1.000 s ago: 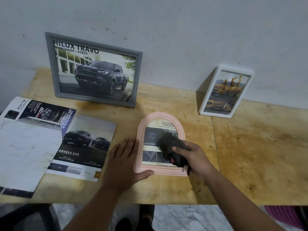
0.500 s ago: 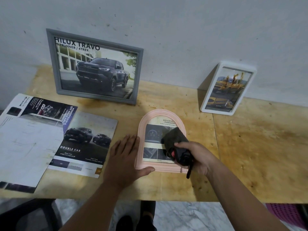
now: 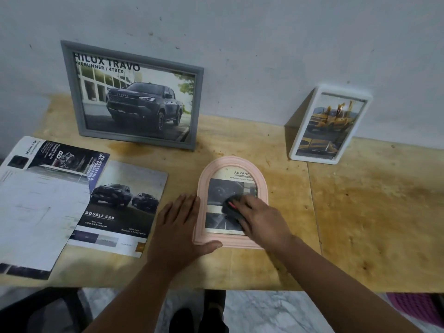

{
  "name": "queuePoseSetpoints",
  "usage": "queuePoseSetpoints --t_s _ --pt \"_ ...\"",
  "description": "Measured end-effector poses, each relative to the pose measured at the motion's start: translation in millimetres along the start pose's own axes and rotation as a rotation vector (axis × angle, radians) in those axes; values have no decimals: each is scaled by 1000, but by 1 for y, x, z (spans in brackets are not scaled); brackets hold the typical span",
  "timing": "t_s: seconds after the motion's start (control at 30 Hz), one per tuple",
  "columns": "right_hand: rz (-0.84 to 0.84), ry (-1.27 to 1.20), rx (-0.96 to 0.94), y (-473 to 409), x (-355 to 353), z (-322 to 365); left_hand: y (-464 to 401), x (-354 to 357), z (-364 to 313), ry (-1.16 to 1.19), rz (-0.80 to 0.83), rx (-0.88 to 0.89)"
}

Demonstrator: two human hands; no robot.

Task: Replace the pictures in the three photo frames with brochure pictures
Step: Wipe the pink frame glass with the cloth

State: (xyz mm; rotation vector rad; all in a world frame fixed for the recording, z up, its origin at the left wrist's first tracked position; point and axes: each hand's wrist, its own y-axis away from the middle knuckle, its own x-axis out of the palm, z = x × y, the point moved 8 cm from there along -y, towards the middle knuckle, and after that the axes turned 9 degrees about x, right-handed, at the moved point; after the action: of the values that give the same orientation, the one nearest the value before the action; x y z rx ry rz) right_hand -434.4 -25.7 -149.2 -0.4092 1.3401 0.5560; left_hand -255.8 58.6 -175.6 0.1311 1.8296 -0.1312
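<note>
Both forearms come in bare, no sleeves reaching the wrists. The left hand (image 3: 179,227) and right hand (image 3: 263,221) wear no rings, watch or gloves.

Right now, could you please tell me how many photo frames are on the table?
3: the grey frame leaning on the wall at back left, the white frame at back right, and the pink arched frame flat under the hands.

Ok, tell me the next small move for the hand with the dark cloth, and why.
Probably sweep the dark cloth down over the lower glass of the pink arched frame. The right hand holds it mid-pane, the frame lies flat with its brochure picture in, and the left hand rests against its left edge, steadying it.
</note>
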Motion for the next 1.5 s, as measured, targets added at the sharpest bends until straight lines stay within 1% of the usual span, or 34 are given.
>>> queuePoseSetpoints --t_s 0.07,0.1,0.17,0.2,0.23,0.27,0.33,0.37,0.4,0.47,0.57,0.63,0.7,0.77,0.8,0.87,0.9,0.93,1.0,1.03,1.13,1.2,1.27,1.33,1.37,1.4,1.43,1.47,1.5 --pt "104 -74 -85 18 0 6 1 0 1 2 -11 2" --pt "185 -158 -97 20 -2 7 1 0 1 3 -16 3" --pt "370 -385 -9 7 -15 3 0 -1 0 6 -23 5" --pt "397 -483 49 -5 -22 -3 0 -2 0 7 -27 5" --pt "343 -531 114 -21 -32 -13 0 -2 0 9 -29 7" --pt "237 -499 163 -38 -41 -25 -1 -3 0 10 -29 8" --pt "30 -273 187 -64 -49 -41 0 -4 0 11 -25 8" --pt "-8 -140 184 -71 -45 -42 0 -3 0 11 -23 11" --pt "-8 -43 164 -72 -35 -40 0 -3 0 11 -24 14" --pt "19 28 104 -61 -17 -29 0 -2 1 11 -26 17" --pt "2 2 14 -27 -16 -20 0 -1 0 9 -21 17" --pt "22 -25 -63 0 -18 -11 1 0 0 8 -1 16" --pt "92 -11 -158 22 -14 -2 2 0 0 13 9 14" --pt "210 -39 -240 29 -13 6 1 0 0 13 14 11" --pt "271 -94 -236 24 -18 7 1 0 0 15 14 10" --pt "355 -260 -105 -2 -36 2 1 0 1 26 11 8" --pt "325 -320 -15 -20 -45 -6 0 0 1 32 11 8" --pt "243 -336 67 -38 -53 -17 0 0 1 32 12 9" --pt "32 -206 160 -64 -60 -32 0 0 0 27 12 8" --pt "-25 -112 168 -69 -55 -32 0 0 1 24 11 6" --pt "10 47 110 -54 -19 -13 -1 0 1 7 16 7" --pt "21 41 36 -24 -8 1 0 1 1 2 23 8" --pt "50 -26 -35 8 -8 12 0 2 1 8 20 12" --pt "149 -229 -78 31 -13 22 1 3 1 17 19 16" --pt "223 -416 -34 34 -20 23 1 3 1 20 21 17" --pt "336 -611 77 32 -19 19 1 3 2 18 26 16" --pt "412 -777 208 27 -20 13 1 3 2 16 31 16" --pt "427 -879 324 19 -20 5 1 2 1 16 34 16" --pt "397 -937 415 9 -22 -5 1 2 1 18 33 15"
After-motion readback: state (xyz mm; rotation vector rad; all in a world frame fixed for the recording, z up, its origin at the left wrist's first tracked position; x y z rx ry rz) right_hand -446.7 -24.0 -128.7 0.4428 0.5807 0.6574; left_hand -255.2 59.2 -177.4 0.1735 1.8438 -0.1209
